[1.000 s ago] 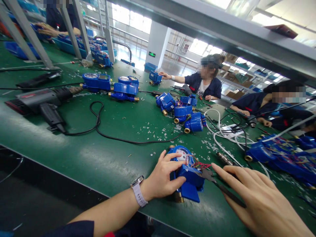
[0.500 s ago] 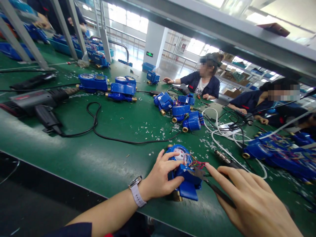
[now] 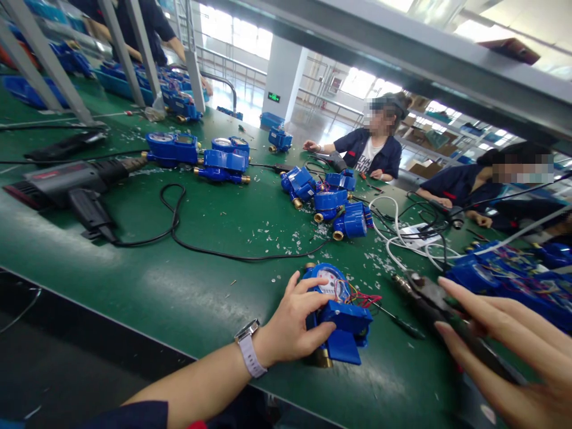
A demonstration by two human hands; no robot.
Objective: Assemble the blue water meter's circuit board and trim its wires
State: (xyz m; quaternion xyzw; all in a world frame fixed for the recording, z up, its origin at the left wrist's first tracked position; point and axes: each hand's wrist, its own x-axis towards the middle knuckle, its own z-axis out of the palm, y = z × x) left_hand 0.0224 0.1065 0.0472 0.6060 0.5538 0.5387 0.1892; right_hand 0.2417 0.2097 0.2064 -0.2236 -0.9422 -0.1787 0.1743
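A blue water meter (image 3: 351, 319) with brass ends, a round dial and loose red and yellow wires lies on the green bench in front of me. My left hand (image 3: 299, 322) is wrapped over its left side, fingers on the dial and thumb on the blue housing. To the right of the meter, my right hand (image 3: 504, 339) grips a pair of pliers (image 3: 429, 292) between thumb and fingers, jaws pointing up and left. The pliers are somewhat blurred. Between meter and pliers, a thin screwdriver (image 3: 402, 322) with a dark handle rests on the bench.
Several water meters (image 3: 330, 205) stand mid-bench, with others (image 3: 221, 161) farther left. A heat gun (image 3: 75, 185) and its black cord (image 3: 214, 253) lie left. White cables (image 3: 388, 220) and wired meters (image 3: 504, 274) are right. Co-workers (image 3: 370, 149) sit across; plastic scraps (image 3: 286, 235) litter the bench.
My right hand has moved the pliers away from the meter, to the right, which uncovers the screwdriver. My left hand stays on the meter. At the far left, a co-worker's arm has shifted.
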